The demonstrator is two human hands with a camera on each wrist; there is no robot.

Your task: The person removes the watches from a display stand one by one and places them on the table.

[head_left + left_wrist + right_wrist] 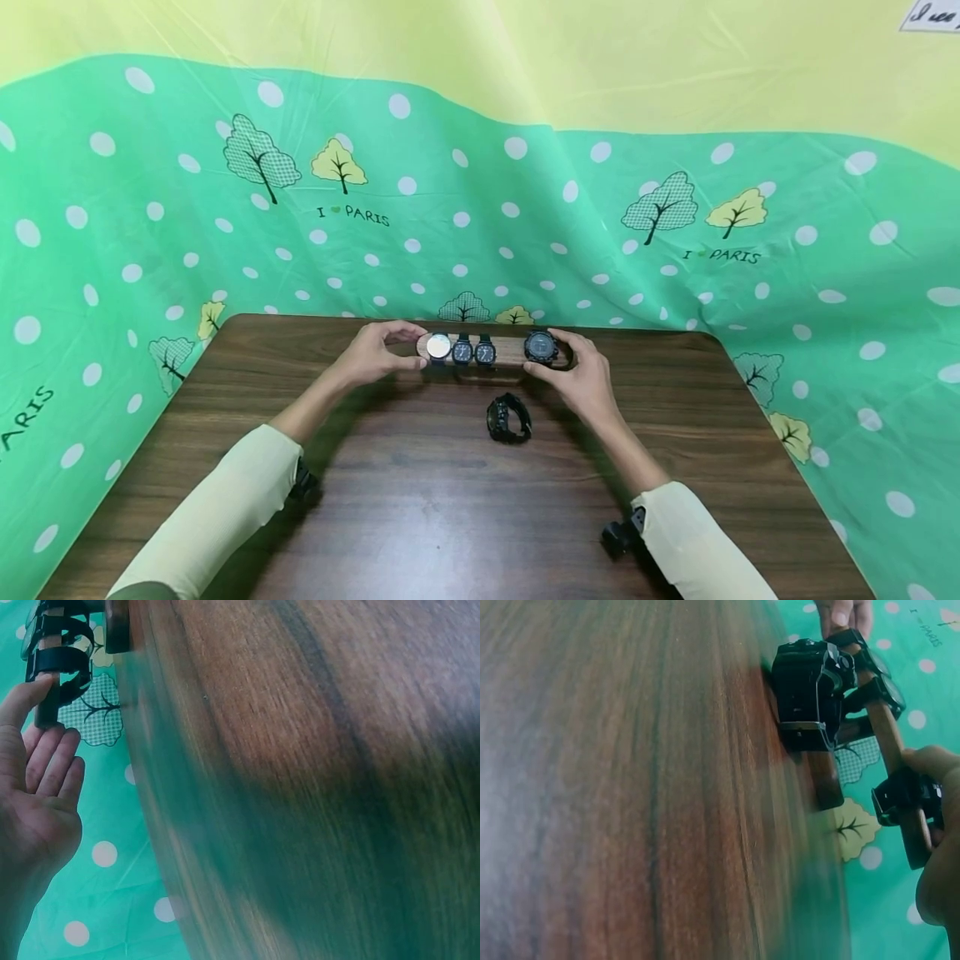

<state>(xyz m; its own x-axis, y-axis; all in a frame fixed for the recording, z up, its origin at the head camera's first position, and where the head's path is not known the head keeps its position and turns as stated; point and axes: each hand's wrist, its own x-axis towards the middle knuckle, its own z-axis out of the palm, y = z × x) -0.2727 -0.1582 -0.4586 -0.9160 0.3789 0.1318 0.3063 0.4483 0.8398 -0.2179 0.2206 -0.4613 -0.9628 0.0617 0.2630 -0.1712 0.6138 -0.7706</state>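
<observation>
A wooden watch stand [510,351] lies across the far side of the table, its bar strapped with several watches. A watch with a bright silver dial [438,346] sits at the left end, then two dark-dialled watches [474,352]; a bulky black watch [541,347] is near the right end. My left hand [373,353] pinches the bar's left tip between thumb and fingers. At the other end my right hand [583,377] grips the bar around the bulky watch, thumb on the near side. The stand's base [826,784] shows below the bar in the right wrist view.
A loose black watch [508,418] stands on its side on the brown wooden table [420,508], nearer than the stand. Behind the table's far edge hangs a green and yellow curtain [480,192] with printed trees and dots.
</observation>
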